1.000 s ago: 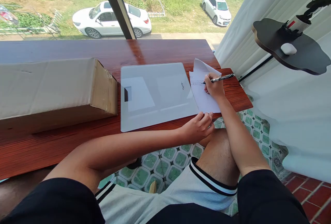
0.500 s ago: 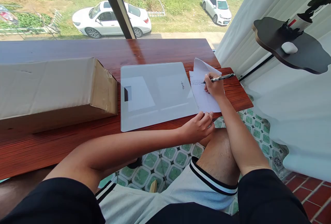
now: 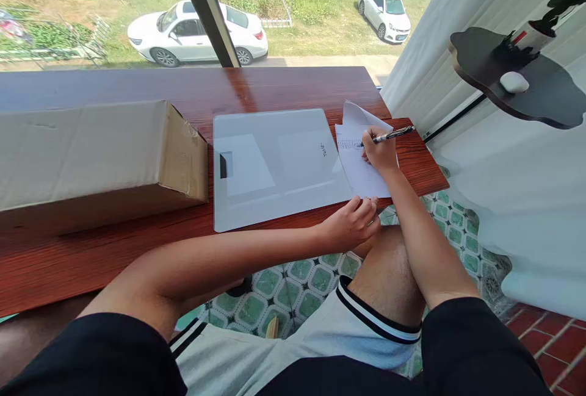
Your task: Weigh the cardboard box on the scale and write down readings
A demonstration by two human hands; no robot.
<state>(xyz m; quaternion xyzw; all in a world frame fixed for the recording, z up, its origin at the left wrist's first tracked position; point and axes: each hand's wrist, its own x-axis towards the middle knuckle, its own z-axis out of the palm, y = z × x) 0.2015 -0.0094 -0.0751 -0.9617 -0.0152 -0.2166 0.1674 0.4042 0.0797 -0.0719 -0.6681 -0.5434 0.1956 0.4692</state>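
My right hand [image 3: 379,151] is closed round a black-and-silver pen [image 3: 397,134], its tip down on a white sheet of paper [image 3: 366,181]. Small lines of handwriting cover the upper part of this sheet, and a top page curls up at the back. At the table's front edge, by the bottom of the paper, my left hand [image 3: 351,223] has its fingers curled together. Whether they pinch the paper or the table edge is hidden. Left of the paper, touching or slightly under its edge, lies a flat pale grey glossy panel [image 3: 279,194] with small dark lettering.
A long cardboard box [image 3: 82,152] takes up the left of the reddish-brown wooden table [image 3: 293,88]. A dark wavy-edged shelf [image 3: 549,97] at right holds a potted plant [image 3: 533,36] and a small white case [image 3: 514,82]. White curtains [image 3: 513,219] hang beside the table.
The view has shifted very slightly. Both hands keep nearly the same place, with the pen still on the written lines.
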